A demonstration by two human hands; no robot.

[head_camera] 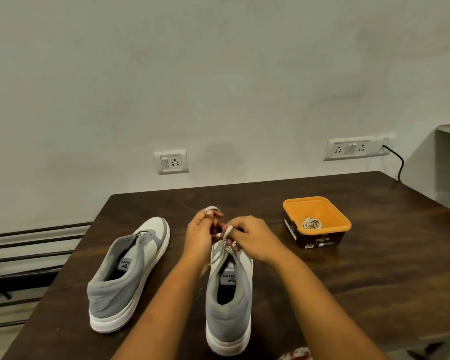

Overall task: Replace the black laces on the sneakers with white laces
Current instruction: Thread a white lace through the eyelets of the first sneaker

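Toward the left edge of the bench [374, 268] lies an unlaced sneaker [130, 271]. Your left hand [199, 236] curls its fingers round the white lace [225, 233] above the middle sneaker [229, 302]; your right hand [253, 240] pinches it too. Farther right, an orange tub [340, 219] holds a coiled lace [311, 224].

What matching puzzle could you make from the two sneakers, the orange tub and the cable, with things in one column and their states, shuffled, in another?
Things
1. grey-and-white sneaker between the forearms
2. other grey-and-white sneaker, set apart
3. orange square plastic tub
4. black cable

States
a. runs down from a wall socket plate
b. holds a coiled white lace
c. shows no lace
d. left hand and right hand hold a white lace above it

Pairs: 1-d, 2-c, 3-b, 4-a
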